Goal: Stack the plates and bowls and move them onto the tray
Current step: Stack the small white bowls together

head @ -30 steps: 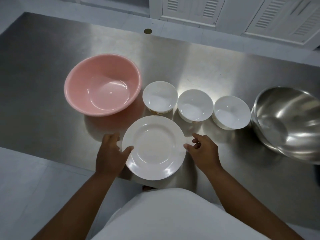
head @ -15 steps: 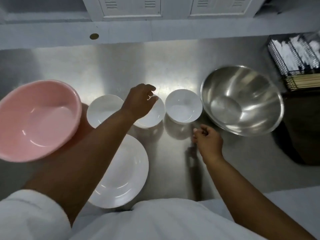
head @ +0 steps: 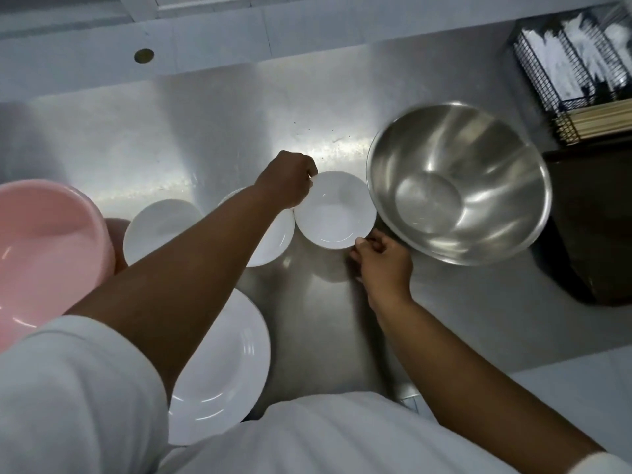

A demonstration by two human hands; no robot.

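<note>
Three small white bowls stand in a row on the steel counter [head: 212, 124]. My left hand [head: 287, 181] reaches across and pinches the far-left rim of the rightmost bowl [head: 337, 210]. My right hand [head: 383, 260] touches that bowl's near rim with its fingertips, fingers curled. My left forearm covers much of the middle bowl [head: 273, 237]. The left bowl [head: 157, 227] stands untouched. A white plate [head: 222, 367] lies near the counter's front edge, partly under my left arm. No tray is in view.
A large steel mixing bowl [head: 458, 183] sits right beside the held bowl, on its right. A pink plastic basin [head: 44, 248] is at the far left. A wire basket of cutlery and chopsticks [head: 581, 73] stands at the back right, above a dark bin [head: 595, 227].
My view has shifted right. My left hand left the plate, passed over the middle bowl and took hold of the rightmost bowl's rim. My right hand moved up to that bowl's near edge.
</note>
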